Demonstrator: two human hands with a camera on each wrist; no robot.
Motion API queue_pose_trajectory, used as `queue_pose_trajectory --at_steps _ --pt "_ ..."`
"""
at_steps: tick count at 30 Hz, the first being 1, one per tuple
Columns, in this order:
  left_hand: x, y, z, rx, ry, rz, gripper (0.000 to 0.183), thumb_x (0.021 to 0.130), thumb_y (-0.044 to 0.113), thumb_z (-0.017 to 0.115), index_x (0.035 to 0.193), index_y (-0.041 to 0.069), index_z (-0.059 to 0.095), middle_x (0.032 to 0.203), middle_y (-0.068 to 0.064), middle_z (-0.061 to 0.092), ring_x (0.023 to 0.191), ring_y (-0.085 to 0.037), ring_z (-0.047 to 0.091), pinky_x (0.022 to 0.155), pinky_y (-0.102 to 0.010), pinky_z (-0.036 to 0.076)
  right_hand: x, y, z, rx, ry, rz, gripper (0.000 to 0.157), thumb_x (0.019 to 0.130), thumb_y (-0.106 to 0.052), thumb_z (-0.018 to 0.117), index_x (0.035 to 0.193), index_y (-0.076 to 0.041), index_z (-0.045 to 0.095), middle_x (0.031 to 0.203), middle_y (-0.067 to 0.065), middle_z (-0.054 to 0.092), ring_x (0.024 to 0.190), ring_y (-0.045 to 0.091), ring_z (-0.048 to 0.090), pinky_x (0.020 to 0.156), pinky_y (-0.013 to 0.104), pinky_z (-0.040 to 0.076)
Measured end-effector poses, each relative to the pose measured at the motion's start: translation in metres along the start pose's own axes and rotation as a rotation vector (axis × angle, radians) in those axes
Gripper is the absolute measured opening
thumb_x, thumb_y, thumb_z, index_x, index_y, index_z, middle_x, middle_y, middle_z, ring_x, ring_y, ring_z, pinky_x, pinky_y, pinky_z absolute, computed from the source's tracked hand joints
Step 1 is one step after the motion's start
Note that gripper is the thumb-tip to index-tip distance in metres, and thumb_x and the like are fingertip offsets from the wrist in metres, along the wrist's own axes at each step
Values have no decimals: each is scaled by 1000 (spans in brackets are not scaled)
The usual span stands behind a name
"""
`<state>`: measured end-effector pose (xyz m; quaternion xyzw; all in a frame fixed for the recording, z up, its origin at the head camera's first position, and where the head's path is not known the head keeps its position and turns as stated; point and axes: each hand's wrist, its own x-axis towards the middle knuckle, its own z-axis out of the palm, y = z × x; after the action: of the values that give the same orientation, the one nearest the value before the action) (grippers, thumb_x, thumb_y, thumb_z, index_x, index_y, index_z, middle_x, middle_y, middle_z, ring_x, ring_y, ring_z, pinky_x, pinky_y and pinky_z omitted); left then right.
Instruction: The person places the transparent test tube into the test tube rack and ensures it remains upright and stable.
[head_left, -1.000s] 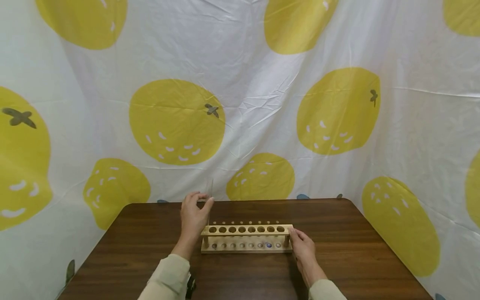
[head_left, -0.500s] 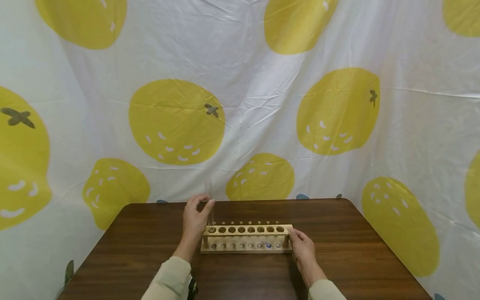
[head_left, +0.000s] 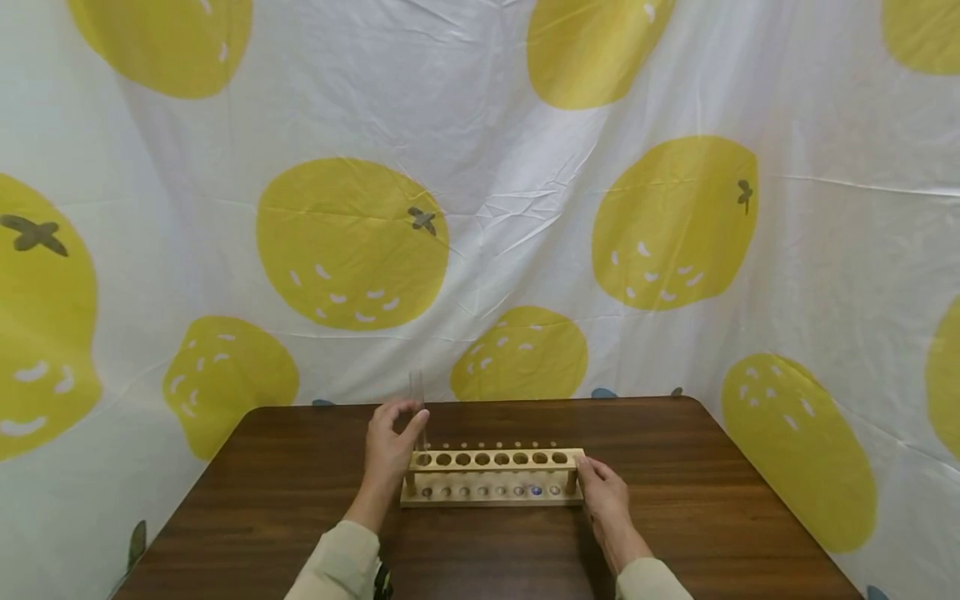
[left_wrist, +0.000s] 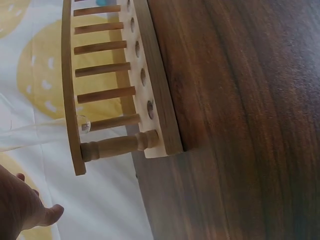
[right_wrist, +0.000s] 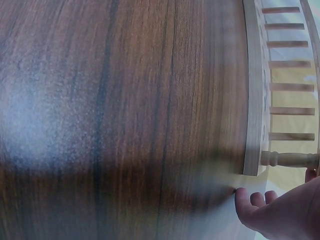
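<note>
A clear glass test tube [head_left: 417, 390] stands nearly upright, slightly tilted, between the thumb and fingers of my left hand [head_left: 386, 442], which pinches it. Its rounded bottom [left_wrist: 85, 125] pokes just below the upper bar of a wooden test tube rack [head_left: 491, 502], through the leftmost hole. My right hand [head_left: 606, 496] holds the right end of the rack's upper bar with thumb and fingers. In the right wrist view the fingers of that hand [right_wrist: 280, 215] show beside the end post, partly cut off by the frame edge. The rack's other upper holes hold no tubes.
The rack stands on a dark wood-grain table [head_left: 712, 500]. A row of short pegs [left_wrist: 102, 70] lines its rear side. A small blue spot [head_left: 536, 491] shows at one lower hollow. Behind the table hangs a white cloth [head_left: 510, 225] with yellow fruit prints.
My left hand has shifted slightly right and then lowered, bringing the test tube's bottom into the rack's leftmost hole. My right hand has stayed at the rack's right end.
</note>
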<state>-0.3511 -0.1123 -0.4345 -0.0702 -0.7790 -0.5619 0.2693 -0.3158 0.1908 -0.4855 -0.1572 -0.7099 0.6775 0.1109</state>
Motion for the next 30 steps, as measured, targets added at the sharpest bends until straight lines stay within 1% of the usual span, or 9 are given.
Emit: queue_pose_trajectory --at_steps 3,9,12,16,21,23,28,30 --pt "-3 -1 -1 20 -18 0 26 91 22 74 107 2 71 131 -20 56 126 -38 45 106 -55 33 0 0 0 2 -3 0 56 104 -32 52 137 12 49 141 34 45 131 45 41 108 53 36" --pt "-9 -6 -3 54 -41 -48 28 93 26 73 109 3 71 137 -19 52 128 -40 43 104 -59 34 0 0 -1 4 -14 13 57 104 -34 50 139 12 48 142 34 44 132 46 40 108 55 36" --pt "-11 -9 -3 69 -42 -55 30 92 28 73 109 3 70 137 -19 52 128 -40 42 103 -59 35 0 0 0 3 -13 14 57 104 -34 51 139 11 48 142 34 44 132 45 41 108 54 36" --pt "-13 -13 -4 80 -46 -44 30 92 28 73 108 3 71 136 -19 53 129 -41 42 103 -60 35 0 0 0 -6 -9 8 57 104 -34 51 138 11 48 141 33 45 131 45 41 108 54 37" --pt "-16 -18 -3 99 -30 -13 25 90 22 75 103 1 72 131 -22 55 126 -45 44 103 -60 35 0 -1 -1 -16 -8 5 57 104 -34 52 138 11 49 141 33 45 131 46 42 106 55 38" --pt "-17 -20 -3 108 -23 -6 24 89 20 76 101 1 72 129 -23 56 125 -45 45 101 -58 38 0 -1 -1 -12 -9 7 57 104 -34 52 138 11 49 141 33 46 130 45 42 106 55 38" --pt "-20 -24 -2 111 -50 -47 24 90 23 75 102 2 72 133 -22 53 127 -44 43 90 -53 50 1 1 0 -1 0 0 56 103 -33 53 137 12 50 139 32 48 128 42 44 105 52 39" --pt "-21 -24 -2 107 -62 -67 25 91 24 74 104 2 71 135 -22 52 129 -43 41 90 -52 51 1 2 1 3 7 -5 56 103 -33 54 136 12 50 138 32 49 127 41 45 104 50 40"
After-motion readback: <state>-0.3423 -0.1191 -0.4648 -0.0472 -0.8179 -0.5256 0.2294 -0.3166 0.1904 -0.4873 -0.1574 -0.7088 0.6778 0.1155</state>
